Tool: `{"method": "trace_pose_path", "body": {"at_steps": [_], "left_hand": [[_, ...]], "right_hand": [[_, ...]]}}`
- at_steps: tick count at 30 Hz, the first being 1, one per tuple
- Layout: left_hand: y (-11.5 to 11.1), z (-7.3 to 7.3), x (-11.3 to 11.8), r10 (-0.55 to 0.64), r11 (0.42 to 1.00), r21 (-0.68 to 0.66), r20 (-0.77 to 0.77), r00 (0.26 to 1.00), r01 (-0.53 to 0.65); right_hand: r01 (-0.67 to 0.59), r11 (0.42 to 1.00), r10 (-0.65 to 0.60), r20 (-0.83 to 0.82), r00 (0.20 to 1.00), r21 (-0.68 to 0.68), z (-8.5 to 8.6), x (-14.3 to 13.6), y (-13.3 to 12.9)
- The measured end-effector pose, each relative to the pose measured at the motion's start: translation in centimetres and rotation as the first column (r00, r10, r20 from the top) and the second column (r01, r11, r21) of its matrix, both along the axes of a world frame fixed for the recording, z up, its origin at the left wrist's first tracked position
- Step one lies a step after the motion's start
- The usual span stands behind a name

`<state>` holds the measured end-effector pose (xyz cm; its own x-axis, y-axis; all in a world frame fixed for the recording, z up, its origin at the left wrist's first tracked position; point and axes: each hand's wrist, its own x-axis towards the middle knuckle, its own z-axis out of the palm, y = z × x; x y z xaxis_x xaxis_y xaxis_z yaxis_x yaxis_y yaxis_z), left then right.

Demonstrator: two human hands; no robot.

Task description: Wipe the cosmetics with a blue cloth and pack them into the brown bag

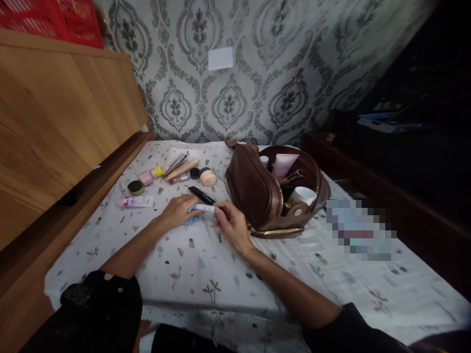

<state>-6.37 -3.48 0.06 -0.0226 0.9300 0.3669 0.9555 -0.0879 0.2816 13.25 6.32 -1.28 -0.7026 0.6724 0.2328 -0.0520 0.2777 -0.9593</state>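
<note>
A slim white tube with small dark print lies between my two hands, a little above the sheet. My left hand is closed around its left end, with a crumpled blue cloth under the fingers. At the right end, my right hand pinches the tube between thumb and fingers. Just behind it lies a black cosmetic tube. To the right stands an unzipped brown makeup bag, holding a pink squeeze tube and a white jar.
Cosmetics lie at the back left: a dark-lidded jar, a purple-and-white tube, a pink bottle, a beige tube and a cream jar. A wooden cabinet borders the left side; patterned wallpaper is behind.
</note>
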Motion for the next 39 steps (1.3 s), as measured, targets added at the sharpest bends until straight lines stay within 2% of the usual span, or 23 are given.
{"method": "trace_pose_path", "body": {"at_steps": [3,6,10,13,15,20,26,31,35,39], "left_hand": [[-0.1,0.3,-0.2,0.045,0.999,-0.028,0.193,0.98,-0.041],[-0.2,0.8,-0.3,0.106,0.994,-0.036,0.395,0.913,-0.1],[-0.2,1.2,-0.2,0.169,0.982,-0.014,0.49,0.855,-0.187],[-0.2,1.0,-0.3,0.213,0.967,0.012,0.508,0.835,-0.253],[-0.1,0.9,-0.5,0.243,0.956,0.019,0.51,0.825,-0.293],[0.2,0.8,-0.8,0.278,0.926,0.081,0.514,0.811,-0.368],[0.5,0.7,-1.4,0.292,0.885,0.119,0.613,0.734,-0.45],[0.5,0.2,-1.9,0.285,0.892,0.083,0.658,0.697,-0.443],[0.4,-0.1,-1.8,0.283,0.902,0.077,0.636,0.718,-0.424],[0.7,-0.4,-2.4,0.371,0.89,0.1,0.41,0.833,-0.445]], "right_hand": [[0.03,0.999,-0.03,0.002,1.0,0.025,-0.2,0.1,0.1],[0.019,1.0,-0.019,0.008,1.0,0.018,-0.6,0.0,0.1],[-0.036,0.999,0.035,0.098,0.995,0.011,-0.2,0.1,-0.2],[-0.044,0.998,0.036,0.153,0.988,0.054,0.7,0.4,-0.5],[-0.034,0.991,0.012,0.174,0.985,0.129,1.1,0.5,-0.5],[-0.033,0.958,-0.023,0.193,0.981,0.283,0.9,0.2,-0.1],[-0.045,0.962,-0.004,0.179,0.984,0.269,-0.1,-0.2,0.2],[-0.068,0.968,0.02,0.195,0.981,0.241,0.2,0.1,0.1],[-0.073,0.974,0.038,0.16,0.986,0.216,0.5,0.4,0.0],[-0.042,0.979,0.012,0.15,0.989,0.2,0.3,0.4,0.1]]}}
